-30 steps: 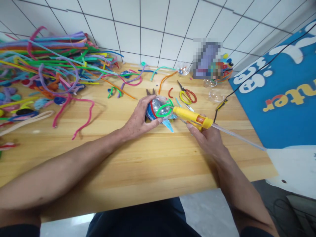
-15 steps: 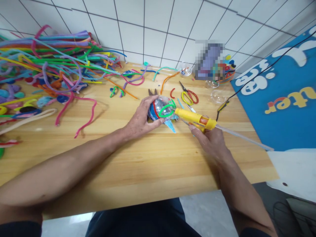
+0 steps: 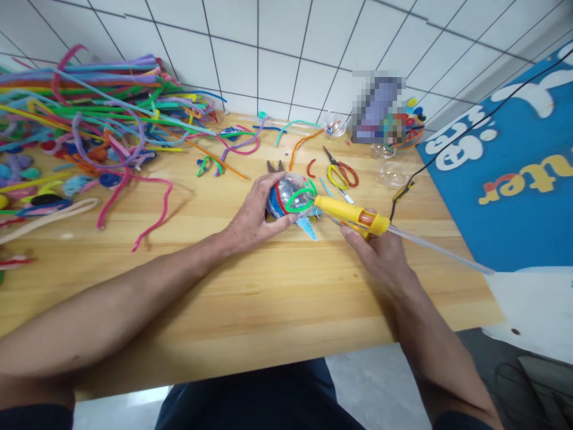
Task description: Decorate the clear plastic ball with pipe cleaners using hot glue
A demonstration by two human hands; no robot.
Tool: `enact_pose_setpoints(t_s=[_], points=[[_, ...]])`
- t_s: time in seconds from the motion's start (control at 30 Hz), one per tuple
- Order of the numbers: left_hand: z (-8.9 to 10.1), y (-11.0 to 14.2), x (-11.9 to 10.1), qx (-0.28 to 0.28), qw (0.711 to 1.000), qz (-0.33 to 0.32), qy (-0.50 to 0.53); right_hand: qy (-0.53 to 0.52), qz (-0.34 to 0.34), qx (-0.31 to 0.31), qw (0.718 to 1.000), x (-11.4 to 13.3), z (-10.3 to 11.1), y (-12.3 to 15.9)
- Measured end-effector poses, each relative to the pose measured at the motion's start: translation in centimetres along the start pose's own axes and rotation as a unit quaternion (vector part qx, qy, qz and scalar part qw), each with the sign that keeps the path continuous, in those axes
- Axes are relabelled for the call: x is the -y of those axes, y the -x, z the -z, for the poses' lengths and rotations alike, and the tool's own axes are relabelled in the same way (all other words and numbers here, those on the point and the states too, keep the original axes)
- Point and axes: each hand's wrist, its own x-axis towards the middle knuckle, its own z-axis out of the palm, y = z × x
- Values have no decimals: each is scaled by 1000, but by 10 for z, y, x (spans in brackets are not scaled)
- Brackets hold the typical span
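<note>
My left hand point(image 3: 257, 215) is closed around the side of a clear plastic ball point(image 3: 290, 186) wrapped in blue and red pipe cleaners. A green pipe cleaner loop point(image 3: 299, 201) lies on the ball's face, and a light blue coiled cone point(image 3: 307, 227) sticks out toward me. My right hand point(image 3: 380, 248) grips a yellow hot glue gun point(image 3: 342, 209) with a clear glue stick point(image 3: 441, 249) out of its back. The gun's nozzle is at the right edge of the green loop; I cannot tell whether it touches.
Scissors with yellow and red handles point(image 3: 342, 175) lie behind the glue gun. A large pile of pipe cleaners point(image 3: 111, 113) fills the back left. Clear plastic half-balls point(image 3: 394, 174) stand at the back right. A black cord point(image 3: 441, 149) runs off to the upper right.
The whole view has shifted very slightly. Both hands, the ball and the glue gun keep nearly the same positions relative to each other.
</note>
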Motion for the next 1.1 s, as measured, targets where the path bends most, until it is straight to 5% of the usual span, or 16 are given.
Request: enact_pose_setpoints(t_s=[1.1], points=[[0, 0, -2, 0, 1000, -1, -6, 21, -9, -14, 1000, 2, 1, -1]])
